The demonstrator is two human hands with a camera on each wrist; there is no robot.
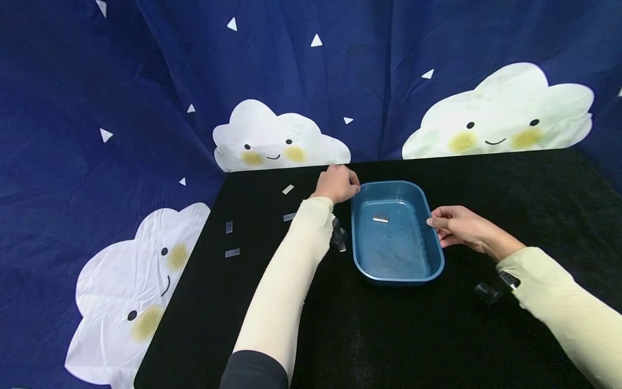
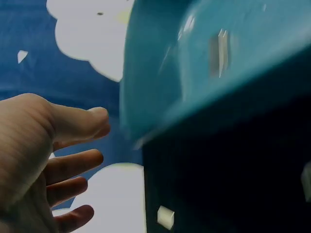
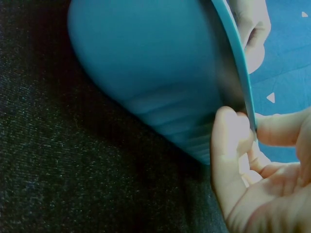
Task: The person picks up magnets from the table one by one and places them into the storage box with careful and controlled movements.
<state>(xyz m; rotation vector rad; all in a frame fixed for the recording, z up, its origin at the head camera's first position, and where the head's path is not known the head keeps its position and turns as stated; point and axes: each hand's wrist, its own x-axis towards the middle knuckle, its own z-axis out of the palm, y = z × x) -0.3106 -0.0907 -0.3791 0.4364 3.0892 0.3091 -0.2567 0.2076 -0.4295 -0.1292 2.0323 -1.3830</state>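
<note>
A blue plastic tub (image 1: 389, 254) stands before me on the black table. Inside it lies a small shiny rectangular piece (image 1: 380, 218), which the left wrist view also shows. My right hand (image 1: 461, 229) pinches the tub's right rim, thumb on the inner side and fingers against the outer wall, plain in the right wrist view. At the far left corner of the tub is my left hand (image 1: 336, 183). The left wrist view shows that hand's extended, spread fingers (image 2: 73, 165) beside the tub, with a gap between thumb and rim.
Several small flat rectangular pieces lie left of the tub, among them a pale one (image 1: 288, 189) and a clear one (image 1: 232, 253). The black table (image 1: 525, 189) ends at a blue curtain (image 1: 160, 65) printed with clouds and triangles.
</note>
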